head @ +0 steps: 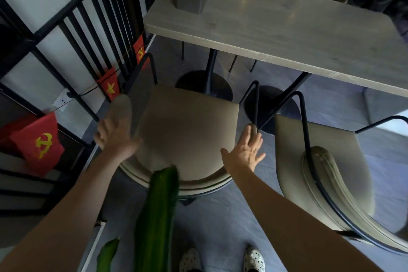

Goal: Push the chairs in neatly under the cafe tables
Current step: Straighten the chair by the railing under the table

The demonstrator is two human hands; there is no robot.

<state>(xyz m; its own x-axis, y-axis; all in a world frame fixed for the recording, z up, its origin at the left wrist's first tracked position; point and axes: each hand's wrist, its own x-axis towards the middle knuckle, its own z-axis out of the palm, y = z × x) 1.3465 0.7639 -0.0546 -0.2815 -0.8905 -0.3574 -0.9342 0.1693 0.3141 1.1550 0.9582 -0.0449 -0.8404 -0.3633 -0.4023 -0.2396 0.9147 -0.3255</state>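
While the beige chair (187, 130) stands at the frame centre, its seat mostly out from under the grey table (276, 28), the left hand (114, 137) rests on its left armrest, grip unclear from blur. The right hand (247, 152) is spread wide beside the right armrest. A second chair (318, 161) stands at right.

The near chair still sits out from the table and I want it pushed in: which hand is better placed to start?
Left. The left hand already rests on the near chair at its armrest, while the right hand hovers open just off the seat's right edge, apparently touching nothing.
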